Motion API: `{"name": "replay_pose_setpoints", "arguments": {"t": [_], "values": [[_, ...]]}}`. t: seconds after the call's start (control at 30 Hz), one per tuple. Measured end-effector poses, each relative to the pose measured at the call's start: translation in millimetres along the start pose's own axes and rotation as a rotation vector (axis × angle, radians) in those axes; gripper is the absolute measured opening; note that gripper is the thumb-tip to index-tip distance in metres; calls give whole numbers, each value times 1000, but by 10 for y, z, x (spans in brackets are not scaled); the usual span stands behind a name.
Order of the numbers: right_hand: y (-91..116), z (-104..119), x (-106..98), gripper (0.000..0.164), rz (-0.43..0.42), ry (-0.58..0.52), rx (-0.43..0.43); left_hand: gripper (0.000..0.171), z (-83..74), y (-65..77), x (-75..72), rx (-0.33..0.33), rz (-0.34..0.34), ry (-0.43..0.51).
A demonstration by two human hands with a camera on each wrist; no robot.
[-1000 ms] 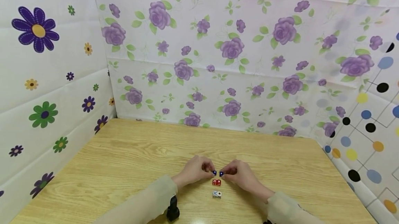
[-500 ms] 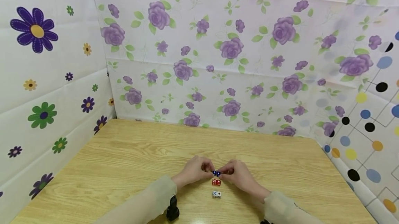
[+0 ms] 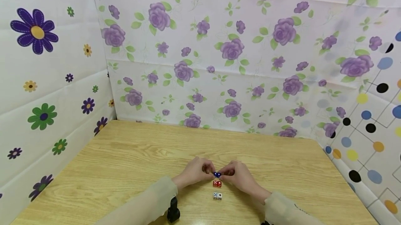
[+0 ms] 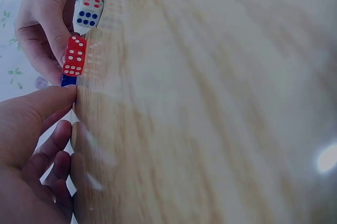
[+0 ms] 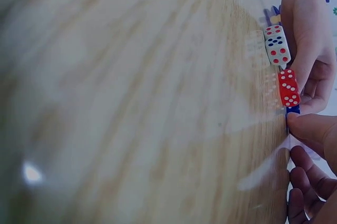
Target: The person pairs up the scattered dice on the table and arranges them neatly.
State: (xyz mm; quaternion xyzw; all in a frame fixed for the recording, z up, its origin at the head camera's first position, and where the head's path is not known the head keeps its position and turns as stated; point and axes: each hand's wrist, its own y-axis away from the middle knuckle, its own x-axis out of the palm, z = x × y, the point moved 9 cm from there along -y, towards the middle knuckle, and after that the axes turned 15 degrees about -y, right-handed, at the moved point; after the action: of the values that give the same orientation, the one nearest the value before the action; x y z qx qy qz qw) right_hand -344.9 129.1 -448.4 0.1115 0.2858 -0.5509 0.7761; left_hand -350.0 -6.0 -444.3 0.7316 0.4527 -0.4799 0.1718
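Two blue dice (image 3: 217,175) sit side by side, apparently touching, between my hands in the head view. My left hand (image 3: 196,170) pinches the left one between thumb and finger. From the other side, my right hand (image 3: 240,177) pinches the right one. Just nearer to me is a pair of red dice (image 3: 217,183) lying together on the table. A pair of white dice (image 3: 217,195) lies nearer still, in line with them. Fingers and the red dice (image 4: 74,56) hide most of the blue (image 4: 68,80) in the left wrist view.
The wood-grain table (image 3: 144,152) stretches around the hands. A flowered cloth wall (image 3: 213,79) rises behind it, with patterned cloths at both sides. A black device (image 3: 173,211) is worn at the left wrist.
The right hand has slid its blue die leftward, closing the gap to the other blue die. The left hand and the red and white dice have stayed in place.
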Motion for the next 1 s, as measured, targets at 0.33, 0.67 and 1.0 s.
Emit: {"name": "replay_pose_setpoints", "arguments": {"t": [0.33,0.67,1.0], "values": [[-3,-13,6,10,-1,-2,7,7,15,-9,8,-7,-4,-14],[-1,-17,11,10,-5,-10,16,7,7,-3,1,3,-12,-14],[6,-6,11,10,0,-19,15,7,7,-2,-2,1,-13,-12]]}}
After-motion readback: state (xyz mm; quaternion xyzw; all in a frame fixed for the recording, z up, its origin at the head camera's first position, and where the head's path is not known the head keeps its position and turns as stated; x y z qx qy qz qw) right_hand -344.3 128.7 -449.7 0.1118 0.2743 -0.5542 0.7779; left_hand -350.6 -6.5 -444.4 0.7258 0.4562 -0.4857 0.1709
